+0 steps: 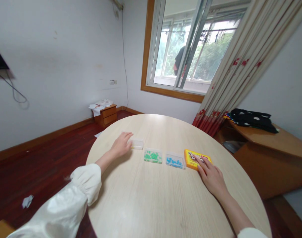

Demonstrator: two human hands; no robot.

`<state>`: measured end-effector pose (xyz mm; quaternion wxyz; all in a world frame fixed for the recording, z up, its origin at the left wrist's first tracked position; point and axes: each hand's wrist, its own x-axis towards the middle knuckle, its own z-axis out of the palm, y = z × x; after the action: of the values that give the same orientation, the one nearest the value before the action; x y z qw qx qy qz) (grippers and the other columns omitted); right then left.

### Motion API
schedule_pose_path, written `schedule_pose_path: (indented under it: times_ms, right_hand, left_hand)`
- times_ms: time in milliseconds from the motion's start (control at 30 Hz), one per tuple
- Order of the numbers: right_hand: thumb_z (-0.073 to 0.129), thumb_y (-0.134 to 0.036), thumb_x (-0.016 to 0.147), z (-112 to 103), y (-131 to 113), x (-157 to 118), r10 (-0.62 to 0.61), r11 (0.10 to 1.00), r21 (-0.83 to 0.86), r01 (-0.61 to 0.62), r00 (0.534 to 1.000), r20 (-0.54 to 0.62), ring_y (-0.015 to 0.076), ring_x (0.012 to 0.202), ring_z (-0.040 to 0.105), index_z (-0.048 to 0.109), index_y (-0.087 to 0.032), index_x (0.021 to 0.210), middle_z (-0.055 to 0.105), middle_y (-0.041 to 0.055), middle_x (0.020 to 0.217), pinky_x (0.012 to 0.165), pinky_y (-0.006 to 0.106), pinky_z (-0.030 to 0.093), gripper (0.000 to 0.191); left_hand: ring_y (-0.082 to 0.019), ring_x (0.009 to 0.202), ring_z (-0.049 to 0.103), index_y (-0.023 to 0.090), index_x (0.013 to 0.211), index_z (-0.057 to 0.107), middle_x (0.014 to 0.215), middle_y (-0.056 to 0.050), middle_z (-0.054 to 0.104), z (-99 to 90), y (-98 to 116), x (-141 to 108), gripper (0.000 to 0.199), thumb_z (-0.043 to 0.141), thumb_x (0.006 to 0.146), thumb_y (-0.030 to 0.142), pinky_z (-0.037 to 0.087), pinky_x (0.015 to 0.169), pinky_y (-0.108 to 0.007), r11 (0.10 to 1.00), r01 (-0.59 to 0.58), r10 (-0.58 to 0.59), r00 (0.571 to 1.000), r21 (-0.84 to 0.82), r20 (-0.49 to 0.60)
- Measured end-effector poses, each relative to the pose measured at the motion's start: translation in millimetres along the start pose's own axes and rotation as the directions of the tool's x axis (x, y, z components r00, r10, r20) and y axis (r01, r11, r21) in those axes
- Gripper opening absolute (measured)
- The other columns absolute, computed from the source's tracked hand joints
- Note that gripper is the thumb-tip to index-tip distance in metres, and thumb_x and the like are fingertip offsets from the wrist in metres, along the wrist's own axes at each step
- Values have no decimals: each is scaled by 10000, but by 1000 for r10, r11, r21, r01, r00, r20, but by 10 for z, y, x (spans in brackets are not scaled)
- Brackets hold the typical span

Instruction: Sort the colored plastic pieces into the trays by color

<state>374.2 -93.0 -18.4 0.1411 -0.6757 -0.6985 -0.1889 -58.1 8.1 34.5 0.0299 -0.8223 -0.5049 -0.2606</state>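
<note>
Head — left grip (120, 145) spread at clear plastic box (138, 144) — right grip (213, 178) flat on carton (191, 161)

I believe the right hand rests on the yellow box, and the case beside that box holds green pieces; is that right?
Almost: in the head view, the case beside the yellow box holds blue pieces, not green; the right hand rests on that box.

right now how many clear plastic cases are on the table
3: a partly hidden case at the left hand; the green-filled case between the others; the blue-filled case beside the yellow box.
</note>
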Motion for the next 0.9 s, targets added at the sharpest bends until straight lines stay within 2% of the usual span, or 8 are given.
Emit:
schedule_pose_path:
  times_ms: [67,133,233,300,400,467,700,900]
  right_hand:
    - [217,-352,948,5,-3,-2,6,1000,-3,-6,1000,-9,241,1210,480,472,-238,1332,511,110,1329,933,439,417,475]
    - [232,-349,944,13,-1,-4,10,1000,-2,-10,1000,-17,241,1214,477,473,-246,1331,516,105,1324,934,437,417,467]
    - [249,-353,939,27,9,-5,5,1000,9,-5,1000,-19,243,1215,476,471,-259,1332,515,96,1328,934,431,420,461]
    - [240,-360,941,33,15,-4,5,1000,16,-5,1000,-17,246,1204,485,475,-256,1330,509,99,1335,938,436,419,467]
    - [220,-367,943,37,18,-1,10,1000,20,-10,1000,-17,251,1189,497,484,-251,1324,509,101,1334,938,446,416,477]
    - [219,-364,942,36,16,-1,11,1000,22,-10,1000,-22,251,1190,496,482,-259,1324,519,99,1323,931,447,420,475]
    - [233,-360,937,21,8,-12,13,1000,20,-13,1000,-23,247,1191,496,469,-270,1331,519,95,1322,937,445,416,468]
    - [220,-359,940,2,-10,-11,7,1000,8,-6,1000,-25,251,1197,489,479,-251,1326,516,109,1324,935,449,411,477]
  left_hand:
    - [-261,1313,337,79,1329,388,1413,-157,391,-88,-191,190,537,434,814,226,202,1124,-446,998,50,-49,998,38,-31]
    - [-292,1314,328,56,1337,361,1418,-184,371,-139,-387,337,631,505,741,200,205,1111,-464,994,75,-79,995,74,54]
    - [-304,1228,430,66,1269,446,1313,-188,485,-143,-610,387,618,563,677,202,299,1057,-445,998,56,-63,979,41,191]
    - [-271,1126,510,107,1170,537,1197,-145,566,-116,-690,308,491,529,688,200,379,993,-403,999,43,-40,980,-9,196]
    - [-226,976,579,130,991,634,1064,-110,618,-80,-722,112,325,453,730,201,444,904,-350,996,41,-26,985,-81,172]
    - [-215,950,596,143,947,660,1042,-98,642,-77,-711,-13,309,434,749,215,452,895,-334,991,48,-25,984,-127,179]
    - [-240,1203,495,149,1192,582,1297,-101,548,-152,-659,-255,471,447,811,391,346,1048,-370,980,79,-14,942,-183,334]
    - [-264,1284,402,154,1273,520,1388,-132,443,-67,-598,-431,534,414,862,476,309,1075,-401,993,60,-31,964,-105,263]
